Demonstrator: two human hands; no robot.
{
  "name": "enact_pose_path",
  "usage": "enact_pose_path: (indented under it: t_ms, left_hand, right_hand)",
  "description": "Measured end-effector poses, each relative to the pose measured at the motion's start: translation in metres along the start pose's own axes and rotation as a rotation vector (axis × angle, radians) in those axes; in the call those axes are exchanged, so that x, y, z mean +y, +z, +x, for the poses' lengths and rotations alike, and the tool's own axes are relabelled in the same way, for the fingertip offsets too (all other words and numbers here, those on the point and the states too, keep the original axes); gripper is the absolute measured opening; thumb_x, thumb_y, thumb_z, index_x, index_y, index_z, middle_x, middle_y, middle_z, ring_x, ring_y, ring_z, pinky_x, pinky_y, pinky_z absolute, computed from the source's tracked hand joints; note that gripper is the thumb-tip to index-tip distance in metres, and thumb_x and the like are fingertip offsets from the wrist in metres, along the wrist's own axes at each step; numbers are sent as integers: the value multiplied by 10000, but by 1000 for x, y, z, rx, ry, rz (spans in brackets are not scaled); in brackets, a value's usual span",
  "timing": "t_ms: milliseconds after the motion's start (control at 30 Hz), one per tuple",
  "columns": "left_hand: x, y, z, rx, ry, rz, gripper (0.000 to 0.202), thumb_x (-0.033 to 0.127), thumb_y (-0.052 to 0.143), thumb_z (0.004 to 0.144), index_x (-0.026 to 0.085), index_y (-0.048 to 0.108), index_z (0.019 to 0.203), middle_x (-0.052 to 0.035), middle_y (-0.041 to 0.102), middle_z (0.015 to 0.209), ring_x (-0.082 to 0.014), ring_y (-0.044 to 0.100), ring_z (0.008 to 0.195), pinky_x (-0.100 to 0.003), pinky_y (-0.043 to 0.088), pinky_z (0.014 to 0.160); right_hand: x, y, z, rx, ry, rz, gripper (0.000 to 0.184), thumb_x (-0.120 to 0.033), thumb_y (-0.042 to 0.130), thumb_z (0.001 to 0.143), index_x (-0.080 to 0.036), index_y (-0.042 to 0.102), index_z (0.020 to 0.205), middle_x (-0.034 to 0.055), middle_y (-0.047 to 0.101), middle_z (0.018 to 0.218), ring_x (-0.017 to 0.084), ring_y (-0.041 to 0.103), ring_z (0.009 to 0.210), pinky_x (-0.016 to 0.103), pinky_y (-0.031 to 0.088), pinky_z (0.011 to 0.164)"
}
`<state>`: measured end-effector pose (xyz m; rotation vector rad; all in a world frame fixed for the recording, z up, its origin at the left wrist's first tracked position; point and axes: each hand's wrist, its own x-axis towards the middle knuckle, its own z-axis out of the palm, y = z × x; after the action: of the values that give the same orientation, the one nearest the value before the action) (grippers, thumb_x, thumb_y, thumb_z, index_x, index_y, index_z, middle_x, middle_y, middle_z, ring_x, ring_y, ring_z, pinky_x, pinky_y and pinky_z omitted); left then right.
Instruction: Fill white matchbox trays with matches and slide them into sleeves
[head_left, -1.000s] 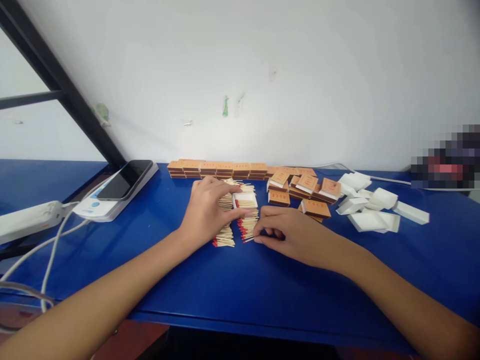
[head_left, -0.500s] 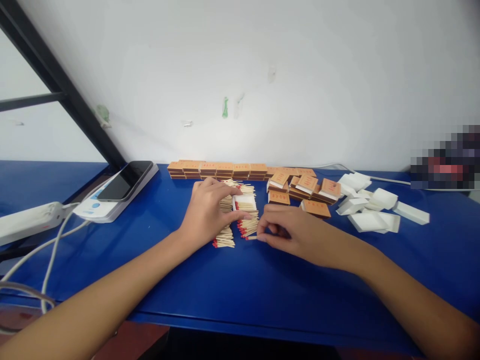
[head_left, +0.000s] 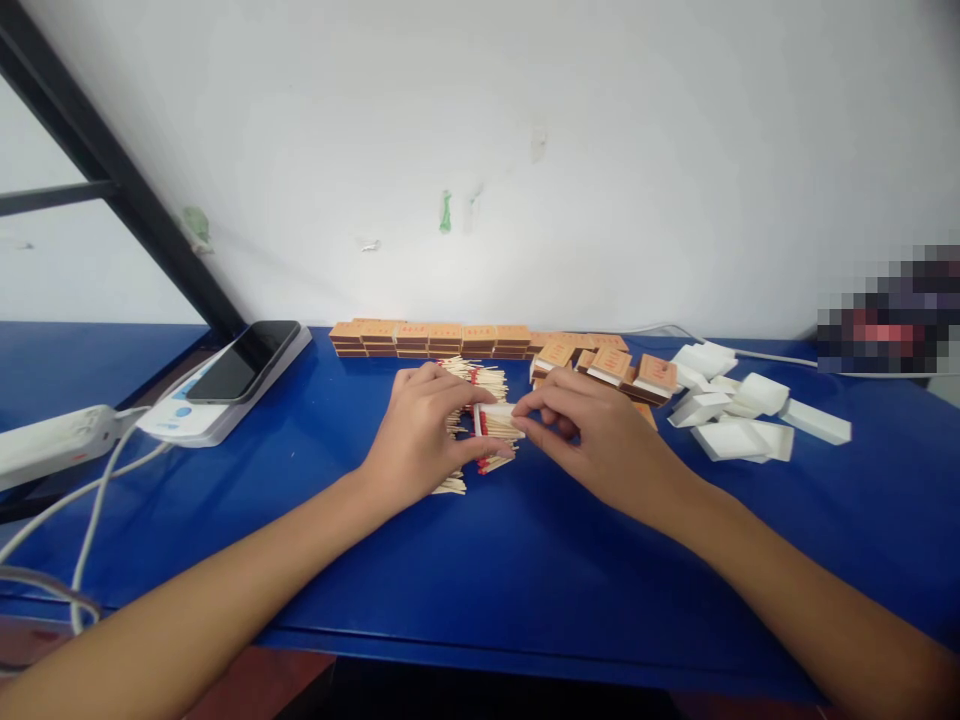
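Between the thumb and fingers of my left hand (head_left: 418,430) is a white matchbox tray (head_left: 492,409), its open side up, with red-headed matches lying in its near part. My right hand (head_left: 600,425) is at the tray's right end, thumb and index finger pinched on what looks like a match held over it. Loose matches (head_left: 496,463) with red heads lie under and in front of the tray. Another heap of matches (head_left: 451,486) lies to the left, largely covered by my left hand.
A row of stacked orange matchboxes (head_left: 431,335) stands along the wall. More matchboxes (head_left: 611,365) pile up behind my right hand. Several empty white trays (head_left: 742,440) lie to the right. On the left are a phone (head_left: 244,362) on a white box, a power strip (head_left: 60,442) and cables.
My right hand has moved up and left from the loose matches at the front to the tray, bringing a match. My left hand still grips the tray, now slightly lower.
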<state>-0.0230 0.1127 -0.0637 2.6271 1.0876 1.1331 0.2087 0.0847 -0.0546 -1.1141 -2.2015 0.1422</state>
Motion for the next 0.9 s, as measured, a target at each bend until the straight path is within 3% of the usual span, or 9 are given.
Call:
enact_pose_path:
  t_ms: [233,400,533,733,900]
  left_hand:
    - [1,-4,2,-20,9,10,484,540,905,718,241,764,1071,-4,779,990,-227,637,974,-396,381,893]
    - [6,-3,2,-73,45,11,495,577,885,729,256,761,1086,-4,784,951,-227,633,940,-408,375,894]
    - [2,-3,3,-40,-21,31,492,555,907,711,240,768,1064,-18,786,979,-239,644,968,-407,390,897]
    - [-6,-6,6,43,-137,37,501,542,923,688,228,780,1052,-26,791,963,-251,652,953,-414,407,877]
    - [-7,-6,7,35,-149,44,484,522,932,696,240,780,1058,-23,799,983,-253,654,965,-427,410,893]
  right_hand:
    - [0,-2,0,-43,42,-13,63,-248,664,980,-202,707,973,20,586,860,146,544,697,287,419,652]
    - [-3,-1,1,-26,39,-17,67,-195,639,972,-205,703,954,24,595,859,143,539,697,280,419,657]
    - [-6,-4,1,1,30,-11,91,-209,627,990,-201,702,939,14,580,822,136,526,675,279,407,645]
    - [-2,1,-3,-290,-5,90,98,-188,631,987,-209,715,941,20,635,905,132,581,735,267,416,657]
    - [1,3,-5,-356,17,69,77,-160,649,970,-210,695,934,17,635,932,135,585,754,266,413,664]
